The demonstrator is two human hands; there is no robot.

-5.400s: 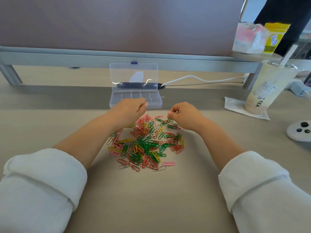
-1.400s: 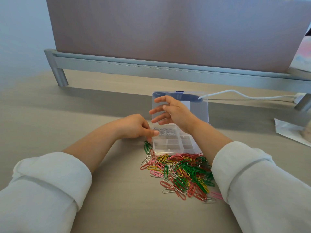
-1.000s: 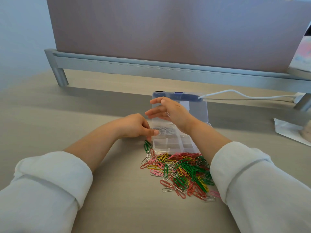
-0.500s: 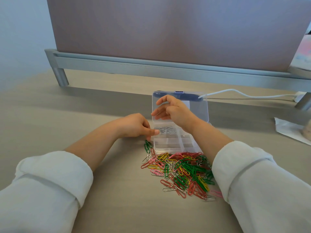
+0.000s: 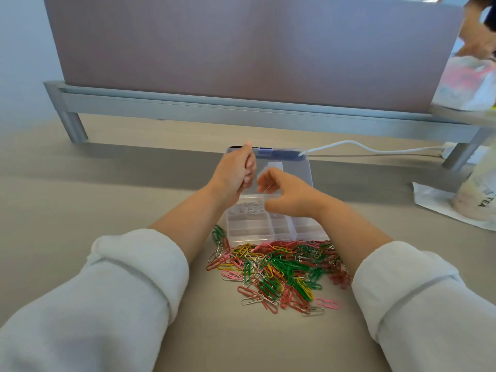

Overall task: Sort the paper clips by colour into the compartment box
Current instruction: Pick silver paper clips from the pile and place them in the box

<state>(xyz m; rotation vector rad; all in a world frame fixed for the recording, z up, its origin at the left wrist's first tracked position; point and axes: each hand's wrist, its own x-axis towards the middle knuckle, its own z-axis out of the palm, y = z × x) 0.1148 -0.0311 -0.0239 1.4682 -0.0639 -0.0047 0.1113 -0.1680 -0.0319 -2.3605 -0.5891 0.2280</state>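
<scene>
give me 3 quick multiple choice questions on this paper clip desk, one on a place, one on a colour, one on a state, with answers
1. Where does the heap of mixed coloured wire paper clips lie relative to the clear plastic compartment box?
A. beyond it, by the partition
B. on its near side, right at its front wall
C. inside its lid

2. What colour has been sorted into the box so far?
A. green
B. pink
C. silver

3. How is the box's clear hinged lid?
A. open, standing up
B. shut
C. taken off, lying on the heap

Answers: 1 B, the heap spreads from the front wall toward the person; 2 C, silver clips lie in the far-left compartment; 3 A, the lid rises behind the uncovered compartments.
</scene>
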